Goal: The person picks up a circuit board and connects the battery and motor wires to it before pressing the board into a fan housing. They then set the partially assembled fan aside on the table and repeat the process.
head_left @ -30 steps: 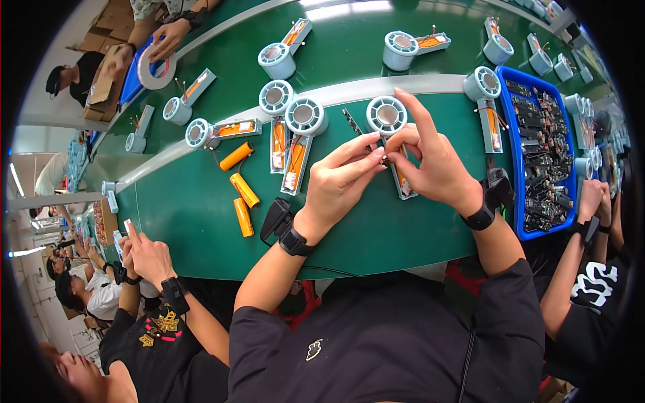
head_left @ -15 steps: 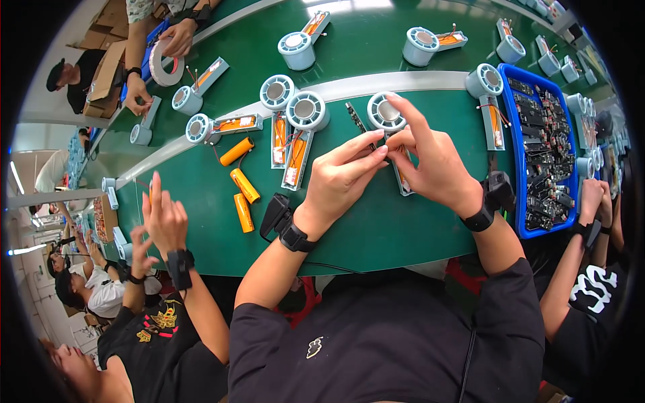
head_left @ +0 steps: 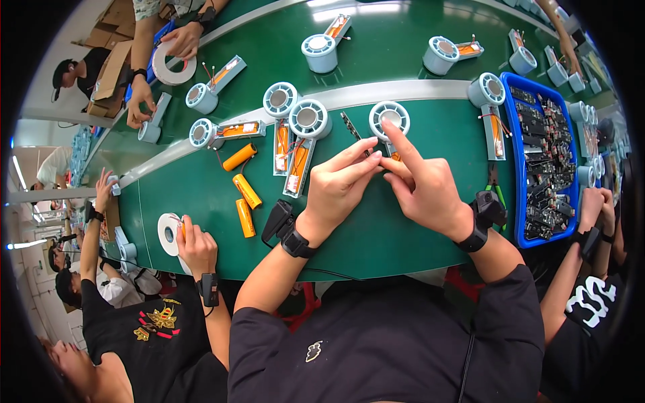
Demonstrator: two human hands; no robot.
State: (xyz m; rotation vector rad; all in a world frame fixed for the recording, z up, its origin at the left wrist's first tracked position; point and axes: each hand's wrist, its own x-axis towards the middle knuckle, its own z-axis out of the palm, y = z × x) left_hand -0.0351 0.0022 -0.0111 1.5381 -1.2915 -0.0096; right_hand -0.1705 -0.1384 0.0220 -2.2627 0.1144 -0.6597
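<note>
Both hands pinch a small part at the handle of a grey fan unit.

The left hand (head_left: 339,191) and right hand (head_left: 423,191) meet fingertip to fingertip on the green surface (head_left: 403,235), clamped on the handle just below the round head of the fan unit (head_left: 389,118). Left of it lie three orange cylinders (head_left: 246,191); right of it stands a blue tray (head_left: 512,201) of circuit boards.
</note>
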